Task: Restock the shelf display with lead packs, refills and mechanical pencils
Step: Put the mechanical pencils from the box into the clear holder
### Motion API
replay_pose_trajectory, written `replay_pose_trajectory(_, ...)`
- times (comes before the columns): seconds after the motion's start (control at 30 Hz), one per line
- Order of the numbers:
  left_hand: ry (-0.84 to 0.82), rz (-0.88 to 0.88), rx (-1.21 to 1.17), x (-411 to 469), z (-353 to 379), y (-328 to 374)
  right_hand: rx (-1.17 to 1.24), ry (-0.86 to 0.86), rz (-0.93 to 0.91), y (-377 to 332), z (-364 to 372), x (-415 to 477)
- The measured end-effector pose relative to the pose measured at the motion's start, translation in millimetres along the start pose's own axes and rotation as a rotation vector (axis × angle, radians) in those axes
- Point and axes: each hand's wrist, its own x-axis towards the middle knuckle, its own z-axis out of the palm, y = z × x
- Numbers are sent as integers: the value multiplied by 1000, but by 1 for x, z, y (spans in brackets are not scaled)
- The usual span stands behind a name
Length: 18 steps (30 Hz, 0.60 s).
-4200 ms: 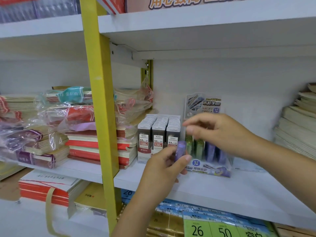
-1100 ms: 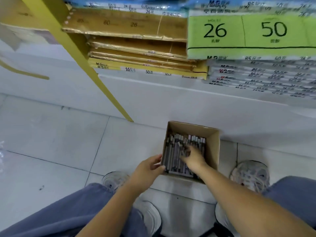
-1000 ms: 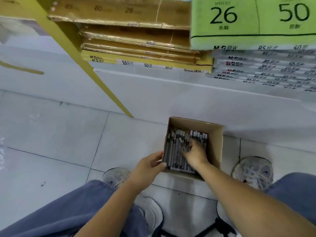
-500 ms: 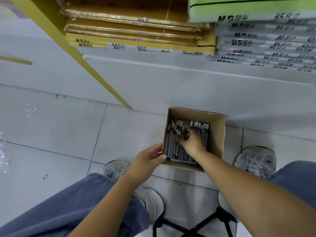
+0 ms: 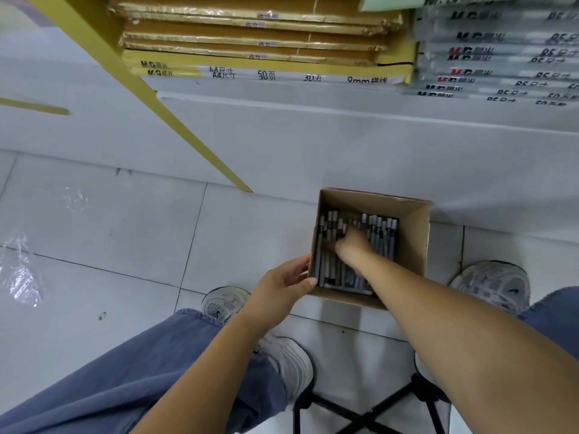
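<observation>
An open cardboard box (image 5: pixel 419 245) stands on the floor tiles in front of the shelf base. Several grey and lilac mechanical pencils (image 5: pixel 384 238) lie packed side by side in it. My right hand (image 5: pixel 350 247) is down inside the box, fingers spread over the left half of the pencils; whether they hold one is hidden. My left hand (image 5: pixel 282 286) rests against the box's front left corner, thumb on the rim, fingers along the outer wall, nothing in it.
The white shelf base (image 5: pixel 313 136) runs across behind the box, with a slanting yellow post (image 5: pixel 175 126). Yellow paper packs (image 5: pixel 250 42) and grey packs (image 5: pixel 495 57) lie on the lowest shelf. My shoes (image 5: pixel 492 283) flank the box; black stool legs (image 5: pixel 369 411) are below me. Crumpled plastic film (image 5: pixel 18 274) lies left.
Four seconds ago both hands were at the shelf display; now I look down at the floor box. Over the last second my right hand slid left across the pencils. My left hand stayed at the corner.
</observation>
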Motion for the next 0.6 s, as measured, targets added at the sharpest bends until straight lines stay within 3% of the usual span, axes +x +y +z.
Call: replay_pose_trajectory(0.6,-14,0,82,-4,0,5,261,-117,82,5,-3,-9)
